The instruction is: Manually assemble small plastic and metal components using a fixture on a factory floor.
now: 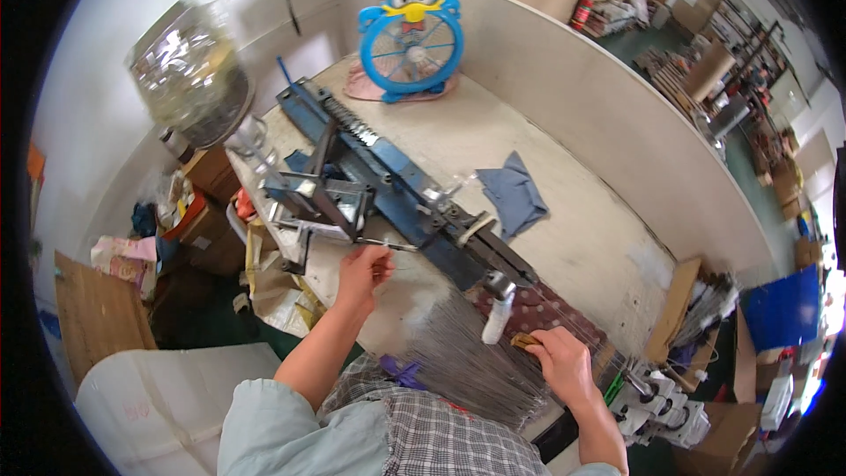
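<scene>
My left hand (365, 278) is at the front edge of a blue metal bench machine (388, 178). Its fingers are curled together; whatever they hold, if anything, is too small to make out. A thin metal rod (388, 244) sticks out of the machine just above those fingers. My right hand (564, 361) pinches a small brown piece (526, 340), close to a white-gripped crank handle (498, 317). Between my hands, a large bundle of thin grey wires (476, 357) lies on the table near my checked apron (432, 432).
A blue cartoon-shaped fan (412, 46) stands at the back. Right of the machine lies a grey-blue cloth (515, 196). A lamp wrapped in clear plastic (198, 79) rises at the left. Low walls edge the table; a silver machine (661, 410) and boxes sit at right.
</scene>
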`<state>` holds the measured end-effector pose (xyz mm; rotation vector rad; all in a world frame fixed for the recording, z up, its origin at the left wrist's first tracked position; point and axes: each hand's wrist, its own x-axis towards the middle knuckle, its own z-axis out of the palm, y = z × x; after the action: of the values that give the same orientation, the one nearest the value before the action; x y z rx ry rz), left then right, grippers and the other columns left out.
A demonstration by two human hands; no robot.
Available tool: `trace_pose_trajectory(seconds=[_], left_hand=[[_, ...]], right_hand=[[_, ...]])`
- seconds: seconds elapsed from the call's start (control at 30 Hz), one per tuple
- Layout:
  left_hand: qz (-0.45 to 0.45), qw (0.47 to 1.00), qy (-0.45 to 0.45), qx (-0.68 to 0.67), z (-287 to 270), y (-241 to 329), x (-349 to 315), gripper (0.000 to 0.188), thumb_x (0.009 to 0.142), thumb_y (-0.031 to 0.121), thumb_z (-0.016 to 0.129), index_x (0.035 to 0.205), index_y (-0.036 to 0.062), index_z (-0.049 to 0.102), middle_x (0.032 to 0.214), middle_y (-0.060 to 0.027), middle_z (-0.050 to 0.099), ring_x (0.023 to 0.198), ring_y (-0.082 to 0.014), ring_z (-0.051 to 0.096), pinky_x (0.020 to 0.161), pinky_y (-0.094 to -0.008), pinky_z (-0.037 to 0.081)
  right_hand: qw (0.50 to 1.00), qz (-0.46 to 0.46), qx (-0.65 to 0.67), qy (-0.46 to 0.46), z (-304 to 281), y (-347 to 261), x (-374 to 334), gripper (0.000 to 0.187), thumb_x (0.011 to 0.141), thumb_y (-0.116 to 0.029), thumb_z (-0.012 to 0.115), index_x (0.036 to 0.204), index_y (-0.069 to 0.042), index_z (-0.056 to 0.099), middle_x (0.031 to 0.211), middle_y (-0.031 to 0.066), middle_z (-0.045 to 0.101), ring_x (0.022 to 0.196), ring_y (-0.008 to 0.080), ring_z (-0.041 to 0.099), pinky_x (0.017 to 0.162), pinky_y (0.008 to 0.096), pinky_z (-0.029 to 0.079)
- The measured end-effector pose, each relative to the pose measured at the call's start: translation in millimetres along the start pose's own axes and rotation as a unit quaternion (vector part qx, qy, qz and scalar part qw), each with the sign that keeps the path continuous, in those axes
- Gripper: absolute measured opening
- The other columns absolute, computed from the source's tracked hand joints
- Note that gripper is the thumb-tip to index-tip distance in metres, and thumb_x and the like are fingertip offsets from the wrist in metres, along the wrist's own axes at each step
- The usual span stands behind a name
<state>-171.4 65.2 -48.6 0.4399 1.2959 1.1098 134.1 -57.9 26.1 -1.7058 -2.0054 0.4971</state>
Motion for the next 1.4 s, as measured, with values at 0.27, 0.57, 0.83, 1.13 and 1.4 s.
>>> trace_pose_trajectory(seconds=[0.27,0.57,0.83,1.13,1.4], left_hand=[[-0.029,0.955,-0.292,0.035,99.6,-40.7,-101.9,0.013,0.083,0.013,0.061,0.083,-0.0004,0.063,0.073,-0.0075,0.063,0.062,-0.0126,0.055,0.059,-0.0249,0.045],[-0.004,0.920,-0.380,0.092,164.1,-78.4,-103.6,0.015,0.089,0.016,0.058,0.091,0.0021,0.064,0.078,-0.0052,0.063,0.062,-0.0084,0.054,0.058,-0.0228,0.044],[-0.023,0.962,-0.269,0.027,152.5,-55.4,-107.7,0.016,0.091,0.018,0.056,0.092,0.0029,0.060,0.078,-0.0045,0.062,0.059,-0.0075,0.052,0.056,-0.0201,0.043],[-0.085,0.961,-0.262,0.006,147.0,-48.7,-102.7,0.016,0.091,0.021,0.055,0.090,0.0048,0.058,0.069,-0.0045,0.060,0.058,-0.0089,0.053,0.055,-0.0209,0.042],[-0.081,0.960,-0.268,0.007,149.1,-44.0,-102.0,0.019,0.091,0.020,0.054,0.091,0.0009,0.058,0.065,-0.0045,0.059,0.053,-0.0083,0.050,0.051,-0.0199,0.040]], right_hand=[[0.993,0.025,0.029,0.109,-52.7,16.2,3.2,0.020,0.074,-0.006,0.066,0.094,-0.004,0.064,0.083,0.0112,0.063,0.077,0.0286,0.060,0.067,0.0355,0.047],[0.952,0.131,0.257,0.098,-48.7,37.8,-20.1,0.018,0.078,-0.009,0.066,0.095,-0.003,0.065,0.077,0.0107,0.061,0.070,0.0230,0.058,0.064,0.0310,0.046],[0.992,-0.036,-0.007,0.119,-53.0,26.7,1.0,0.013,0.074,-0.012,0.068,0.086,-0.006,0.066,0.074,0.0064,0.059,0.070,0.0247,0.057,0.064,0.0348,0.046],[0.994,-0.014,-0.008,0.108,-23.0,9.1,48.2,0.012,0.078,-0.016,0.062,0.083,-0.007,0.066,0.075,0.0069,0.060,0.076,0.0269,0.057,0.067,0.0370,0.046],[0.995,0.049,-0.027,0.085,-22.3,4.9,53.8,0.015,0.079,-0.021,0.060,0.080,-0.007,0.067,0.075,0.0074,0.062,0.078,0.0273,0.059,0.067,0.0378,0.048]])
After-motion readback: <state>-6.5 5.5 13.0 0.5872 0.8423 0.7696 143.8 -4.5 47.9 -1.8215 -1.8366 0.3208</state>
